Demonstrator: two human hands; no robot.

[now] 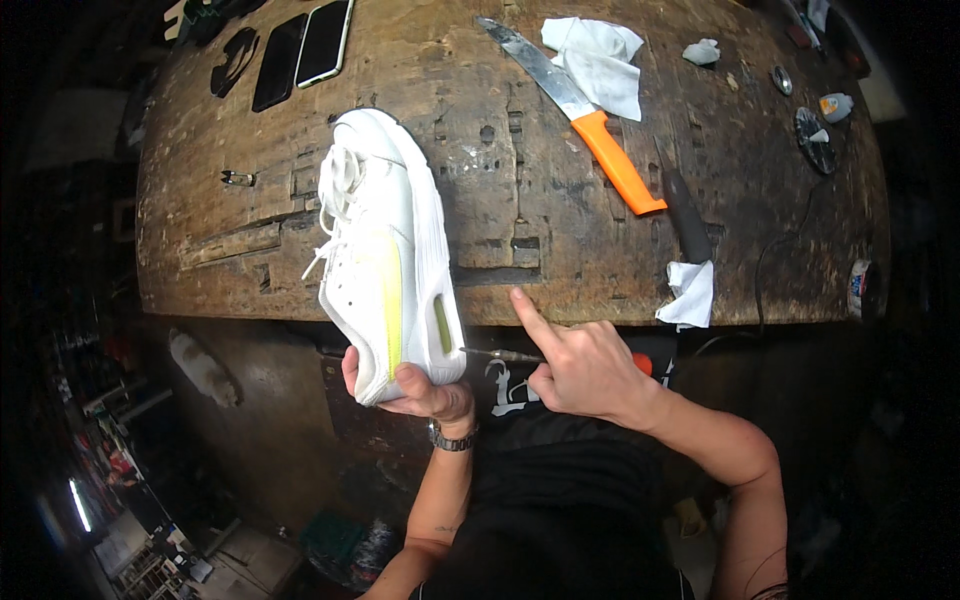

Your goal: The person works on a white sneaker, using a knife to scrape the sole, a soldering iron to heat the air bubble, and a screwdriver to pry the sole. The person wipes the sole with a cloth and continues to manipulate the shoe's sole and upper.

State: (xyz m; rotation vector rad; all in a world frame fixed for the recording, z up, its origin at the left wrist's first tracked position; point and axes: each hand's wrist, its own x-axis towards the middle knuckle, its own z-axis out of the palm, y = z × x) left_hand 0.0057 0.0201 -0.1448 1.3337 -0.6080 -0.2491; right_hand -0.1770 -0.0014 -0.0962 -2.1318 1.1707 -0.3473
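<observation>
White low-top sneaker (395,250) with a yellow side stripe sits in the left hand (430,395), toe reaching over the worn wooden surface (600,270), heel past its near edge, sole turned right. The step in hand looks like working at the sole's heel end: a slim metal-shafted tool (512,355) points its tip at the sidewall just behind the long window (443,325), though I cannot tell whether it touches. The next move seems to call for a firm heel hold and a careful, well-aimed tip. The left fingers are clamped around the heel, thumb on the striped side. The right hand (595,370), apart from the sneaker and to its right, has 1 finger stretched forward and the others curled, apparently gripping the tool
</observation>
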